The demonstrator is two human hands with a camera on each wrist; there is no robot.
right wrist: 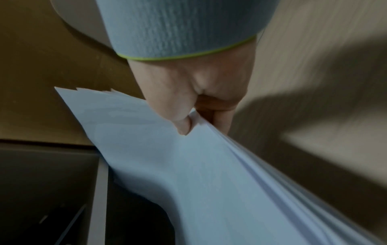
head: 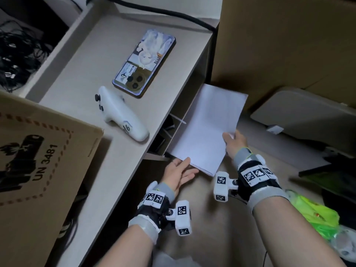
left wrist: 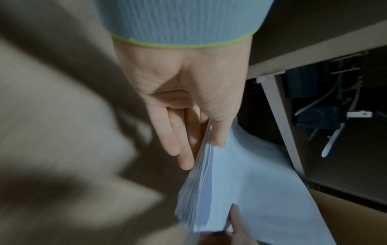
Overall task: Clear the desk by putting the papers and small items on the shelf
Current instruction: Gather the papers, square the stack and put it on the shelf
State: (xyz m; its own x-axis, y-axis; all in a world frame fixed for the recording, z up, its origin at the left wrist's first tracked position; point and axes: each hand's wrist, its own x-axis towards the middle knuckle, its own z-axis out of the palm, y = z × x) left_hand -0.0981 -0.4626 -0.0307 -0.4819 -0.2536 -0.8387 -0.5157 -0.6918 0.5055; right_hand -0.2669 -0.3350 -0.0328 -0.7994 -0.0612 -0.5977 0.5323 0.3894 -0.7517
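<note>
A stack of white papers (head: 208,128) hangs tilted beside the desk's right edge, in front of the dark shelf compartments (head: 169,132) under the desktop. My left hand (head: 185,168) pinches the stack's near left corner, thumb on top and fingers (left wrist: 180,149) beneath. My right hand (head: 234,140) grips the right edge, thumb (right wrist: 182,127) pressed on the top sheet of the papers (right wrist: 188,165). On the desk (head: 92,60) lie a phone (head: 144,62), face down in a printed case, and a white controller (head: 119,114).
A cardboard box marked UN 3481 (head: 38,160) covers the desk's near left. A tall cardboard box (head: 289,45) stands right of the desk, with a beige rounded seat (head: 308,116) below it. A black cable (head: 163,12) crosses the back. A green plastic bag (head: 312,214) lies lower right.
</note>
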